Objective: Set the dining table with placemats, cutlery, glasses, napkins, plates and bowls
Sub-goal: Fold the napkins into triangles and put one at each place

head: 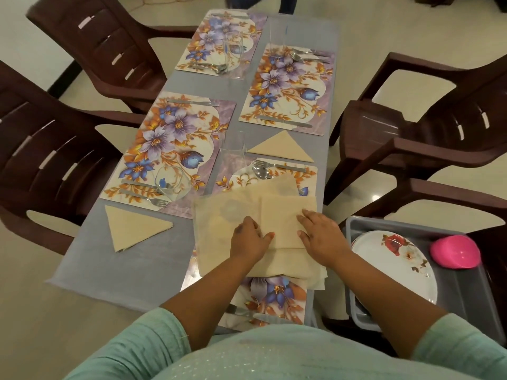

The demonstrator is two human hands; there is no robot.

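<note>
Nearest us, at six o'clock, a floral placemat [274,294] lies partly under the stack of beige napkins [288,266]. On the stack we are folding the top napkin [227,215]: the left hand [248,238] rests with its fingers curled lightly down at the fold's edge, pinching nothing that we can see, while the right hand [319,233] lies flat, fingers straight and spread, pressing the folded half. To fold well, we judge it best to keep the right palm as anchor, match the corners before creasing, and run the left fingertips along the fold.

At four o'clock a grey tub [450,292] holds white flowered plates [397,264] and a pink bowl [455,255], not yet laid.

At nine o'clock one finished triangular napkin [134,229] lies on the table runner [153,259]; another [281,148] lies at twelve o'clock, beyond a fork and spoon [267,170].

Farther off, three placemats carry cutlery, with drinking glasses [171,182] standing near.
</note>
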